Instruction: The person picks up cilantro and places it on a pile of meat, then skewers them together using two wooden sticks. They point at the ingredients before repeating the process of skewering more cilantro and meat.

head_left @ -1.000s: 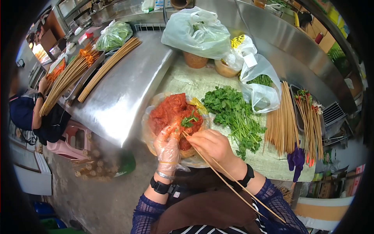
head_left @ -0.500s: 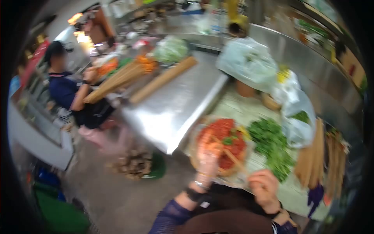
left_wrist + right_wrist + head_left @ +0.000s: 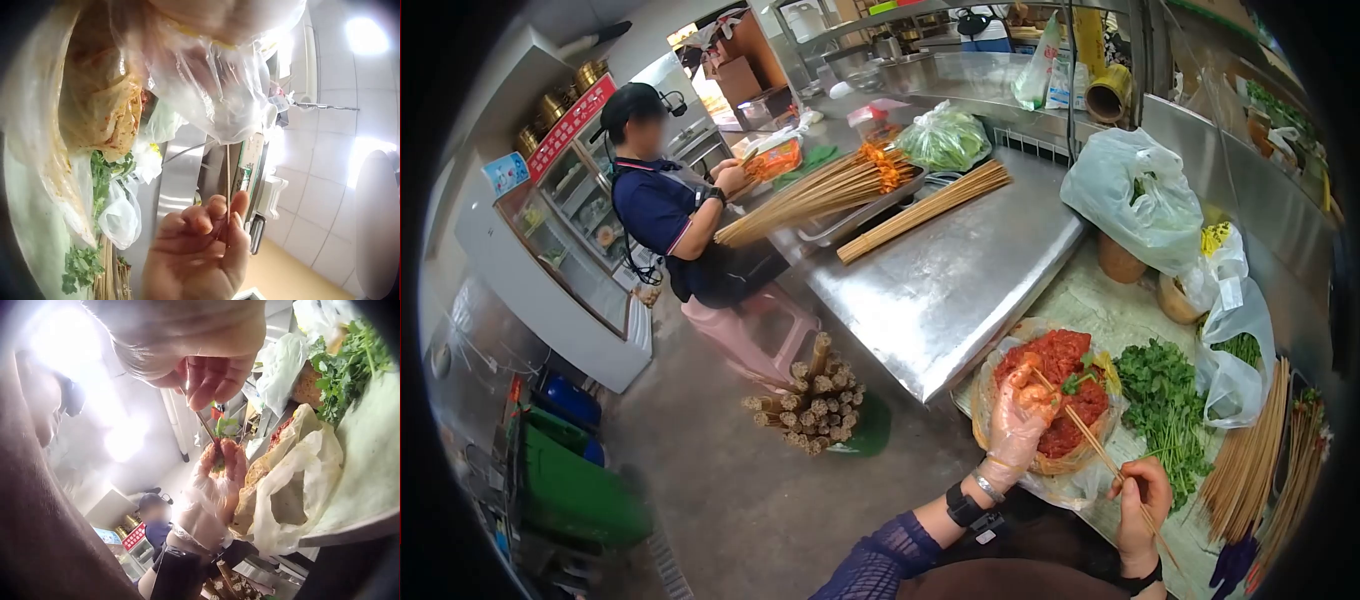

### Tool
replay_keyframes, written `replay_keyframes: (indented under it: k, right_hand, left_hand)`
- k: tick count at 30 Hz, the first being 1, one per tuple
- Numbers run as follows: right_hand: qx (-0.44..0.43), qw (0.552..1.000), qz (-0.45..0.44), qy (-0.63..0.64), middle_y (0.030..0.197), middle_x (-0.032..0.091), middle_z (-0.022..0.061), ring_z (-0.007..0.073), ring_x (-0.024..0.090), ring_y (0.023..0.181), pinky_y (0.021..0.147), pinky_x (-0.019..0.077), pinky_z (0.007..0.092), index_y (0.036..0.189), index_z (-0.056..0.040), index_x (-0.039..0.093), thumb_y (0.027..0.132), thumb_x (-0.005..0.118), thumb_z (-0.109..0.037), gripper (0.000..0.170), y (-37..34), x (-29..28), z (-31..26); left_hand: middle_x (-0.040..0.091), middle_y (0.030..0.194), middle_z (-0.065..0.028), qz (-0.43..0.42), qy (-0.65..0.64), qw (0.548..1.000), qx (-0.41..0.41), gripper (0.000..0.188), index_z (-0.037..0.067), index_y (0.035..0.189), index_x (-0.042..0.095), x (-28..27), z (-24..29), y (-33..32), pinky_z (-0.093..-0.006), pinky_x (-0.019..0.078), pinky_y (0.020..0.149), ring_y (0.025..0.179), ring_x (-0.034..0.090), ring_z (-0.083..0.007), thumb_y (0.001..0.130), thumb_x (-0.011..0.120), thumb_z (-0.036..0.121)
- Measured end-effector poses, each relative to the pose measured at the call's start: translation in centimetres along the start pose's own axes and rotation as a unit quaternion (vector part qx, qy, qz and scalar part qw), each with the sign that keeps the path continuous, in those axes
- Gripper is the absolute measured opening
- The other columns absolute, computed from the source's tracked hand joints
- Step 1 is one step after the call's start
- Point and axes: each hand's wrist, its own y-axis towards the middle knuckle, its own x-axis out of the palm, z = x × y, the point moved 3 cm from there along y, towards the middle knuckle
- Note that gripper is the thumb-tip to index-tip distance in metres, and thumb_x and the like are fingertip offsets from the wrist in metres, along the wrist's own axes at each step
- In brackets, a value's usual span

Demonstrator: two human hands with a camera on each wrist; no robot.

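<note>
My left hand [image 3: 1018,425], in a clear plastic glove smeared red, is over a plastic-lined bowl [image 3: 1064,466] of red marinated meat [image 3: 1055,350]. Its fingertips pinch a bit of red meat with green leaf around the tip of thin bamboo skewers [image 3: 1092,436], as the right wrist view shows. My bare right hand [image 3: 1142,500] grips these skewers further down, between thumb and curled fingers; in the left wrist view the skewer [image 3: 228,172] runs up from its thumb to the glove. A loose bunch of cilantro [image 3: 1160,400] lies just right of the bowl.
Bare bamboo skewers [image 3: 1248,460] lie right of the cilantro, beside plastic bags [image 3: 1135,195]. A steel table [image 3: 940,310] adjoins on the left, bearing more skewers [image 3: 925,212]. Another person [image 3: 655,200] sits beyond it, near a pink stool [image 3: 750,325]. A green bin [image 3: 575,490] stands on the floor.
The head view has swung left, showing more of the other person and the floor. My right hand has slid back along the skewers, away from the bowl; my left stays at their tip.
</note>
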Motion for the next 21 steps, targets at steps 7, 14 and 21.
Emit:
replay_keyframes:
  k: [7, 14, 21]
  right_hand:
    - [0.051, 0.974, 0.123, 0.183, 0.078, 0.062, 0.0139, 0.0190, 0.057, 0.063, 0.059, 0.0478, 0.0314, 0.099, -0.0006, 0.058, 0.095, 0.049, -0.025, 0.026, -1.3, -7.1, 0.9]
    - [0.039, 0.912, 0.313, 0.261, 0.101, 0.064, 0.0179, 0.0218, 0.063, 0.087, 0.079, 0.0503, 0.0327, 0.118, 0.0044, 0.051, 0.098, 0.044, -0.021, 0.033, -4.7, -16.2, -1.9]
    - [-0.131, 0.825, 0.524, 0.166, 0.116, 0.059, 0.0137, 0.0215, 0.058, 0.107, 0.088, 0.0479, 0.0329, 0.122, -0.0016, 0.048, 0.098, 0.043, -0.026, 0.035, -5.8, -32.8, -4.2]
  left_hand:
    - [0.050, 0.122, -0.0113, 0.085, 0.170, 0.978, 0.085, 0.070, -0.001, 0.132, 0.038, -0.1, 3.2, 1.8, -0.0346, 0.0458, 0.093, 0.107, 0.053, -0.0193, 0.085, 0.063, 0.043]
    - [0.050, 0.124, -0.0162, -0.031, 0.151, 0.983, 0.098, 0.051, -0.002, 0.137, 0.035, 0.6, 1.6, 0.9, -0.0296, 0.0523, 0.083, 0.104, 0.056, -0.0215, 0.089, 0.052, 0.005]
    - [0.044, 0.130, -0.0108, -0.013, 0.334, 0.934, 0.122, 0.048, -0.005, 0.133, 0.038, 0.2, 1.6, 0.6, -0.0269, 0.0484, 0.084, 0.099, 0.054, -0.0165, 0.091, 0.052, 0.013]
